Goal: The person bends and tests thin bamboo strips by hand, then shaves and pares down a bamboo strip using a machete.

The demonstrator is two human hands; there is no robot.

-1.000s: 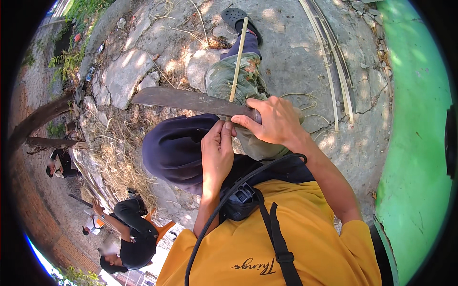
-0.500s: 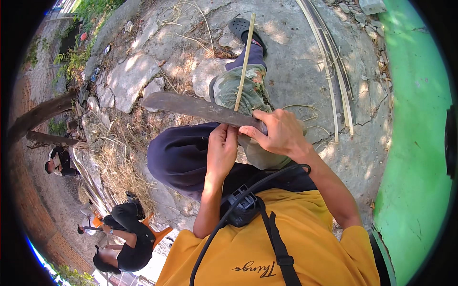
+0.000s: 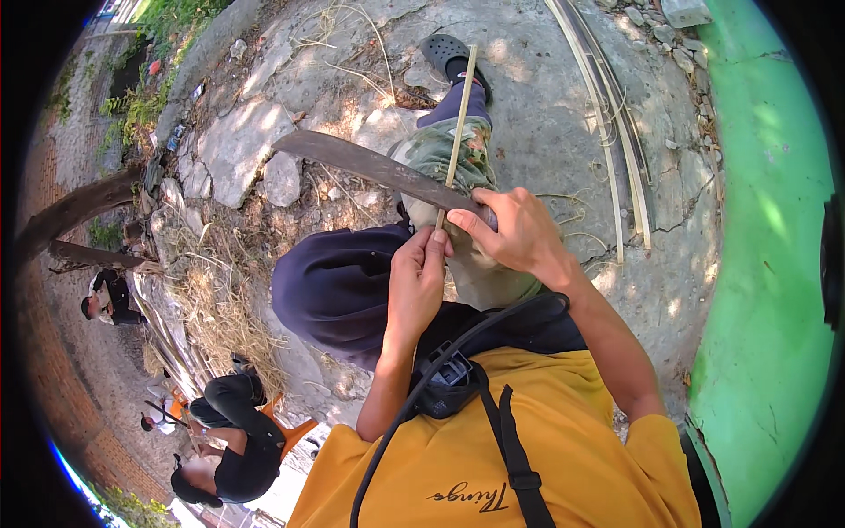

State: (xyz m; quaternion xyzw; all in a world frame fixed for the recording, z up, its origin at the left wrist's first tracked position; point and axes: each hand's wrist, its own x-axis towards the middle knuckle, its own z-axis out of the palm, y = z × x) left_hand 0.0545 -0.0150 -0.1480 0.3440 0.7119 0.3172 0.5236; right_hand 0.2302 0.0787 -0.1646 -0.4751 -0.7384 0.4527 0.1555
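Note:
My right hand [image 3: 513,231] is closed round the handle end of a broad, dark machete [image 3: 365,167]. Its blade reaches out to the left and slants a little away from me. A thin, pale bamboo strip [image 3: 461,119] runs lengthwise over my outstretched leg, crossing the blade close to my right hand. My left hand [image 3: 422,268] pinches the near end of this strip between thumb and fingers, just on my side of the blade. Beneath the strip, a camouflage-patterned cloth [image 3: 453,150] covers my lower leg. The machete's grip is hidden in my right fist.
Long bamboo strips [image 3: 607,123] lie on the cracked concrete to the right, beside a green wall [image 3: 766,264]. Dry shavings [image 3: 220,299] are heaped at the left. A co-worker in black [image 3: 233,440] sits on an orange chair [image 3: 297,431] at lower left; others sit farther off.
The machete has moved slightly right, its tip swinging away from me. The bamboo strip has drawn toward me and tilted right. My left hand has shifted slightly right.

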